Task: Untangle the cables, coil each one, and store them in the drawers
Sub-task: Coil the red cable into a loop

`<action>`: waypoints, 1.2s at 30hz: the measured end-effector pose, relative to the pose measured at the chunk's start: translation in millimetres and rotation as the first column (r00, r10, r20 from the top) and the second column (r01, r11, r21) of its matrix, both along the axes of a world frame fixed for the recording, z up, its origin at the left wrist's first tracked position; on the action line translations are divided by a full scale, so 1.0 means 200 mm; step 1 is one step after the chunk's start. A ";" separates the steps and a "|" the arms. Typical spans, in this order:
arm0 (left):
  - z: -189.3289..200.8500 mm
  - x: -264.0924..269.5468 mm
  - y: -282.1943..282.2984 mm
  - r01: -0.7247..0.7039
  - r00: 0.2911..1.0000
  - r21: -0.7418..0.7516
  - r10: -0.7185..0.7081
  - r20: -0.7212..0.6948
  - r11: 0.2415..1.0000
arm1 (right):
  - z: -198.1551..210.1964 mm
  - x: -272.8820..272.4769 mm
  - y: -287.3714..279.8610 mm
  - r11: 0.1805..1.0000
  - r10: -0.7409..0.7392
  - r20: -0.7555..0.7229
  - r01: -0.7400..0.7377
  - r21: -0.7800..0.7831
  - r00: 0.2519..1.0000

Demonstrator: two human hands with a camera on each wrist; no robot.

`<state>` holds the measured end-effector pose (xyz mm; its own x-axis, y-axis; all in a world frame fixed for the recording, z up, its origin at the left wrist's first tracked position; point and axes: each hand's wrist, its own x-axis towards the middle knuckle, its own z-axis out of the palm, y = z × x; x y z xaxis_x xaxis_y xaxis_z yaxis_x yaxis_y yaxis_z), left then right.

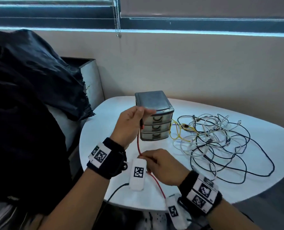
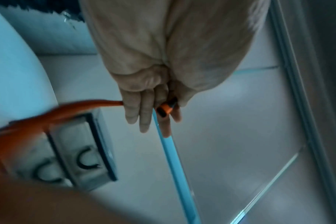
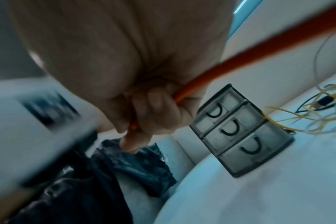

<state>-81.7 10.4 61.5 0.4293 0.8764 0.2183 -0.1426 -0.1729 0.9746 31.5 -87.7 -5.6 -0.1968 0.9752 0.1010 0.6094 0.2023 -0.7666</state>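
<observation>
A: Nearest, lower centre of the head view: thin red rubber-sheathed cable (image 1: 138, 144) is gripped in the curled right hand (image 1: 161, 165).

B: Above it, the plug end is pinched by the left hand (image 1: 129, 125). Long axis is held near-vertical, taut between both.

A: Beyond: grey plastic three-drawer cabinet (image 1: 154, 115), all shut. Tangled heap of white, black and yellow cables (image 1: 217, 140) is noted right of centre.

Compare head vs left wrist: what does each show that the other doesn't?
Head only: the tangled cable pile on the white table, the right hand gripping the red cable lower down, and all three drawers of the drawer unit.
Left wrist only: the orange-and-black connector between the fingers.
Both: the left hand holding the red cable by the drawer unit.
</observation>
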 end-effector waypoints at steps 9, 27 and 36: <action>-0.14 -0.03 0.06 -0.032 0.964 0.158 0.072 -0.255 0.987 | 0.39 0.19 -0.15 1.000 -0.013 0.137 0.012 0.003 0.991; 0.05 0.01 0.03 0.069 0.981 -0.069 -0.055 0.186 0.995 | 0.13 0.08 -0.01 0.997 -0.069 -0.085 0.067 -0.028 0.994; -0.08 -0.05 -0.07 0.329 0.904 0.095 -0.285 -0.318 0.940 | 0.52 0.25 -0.02 0.965 -0.170 -0.133 0.193 0.180 0.976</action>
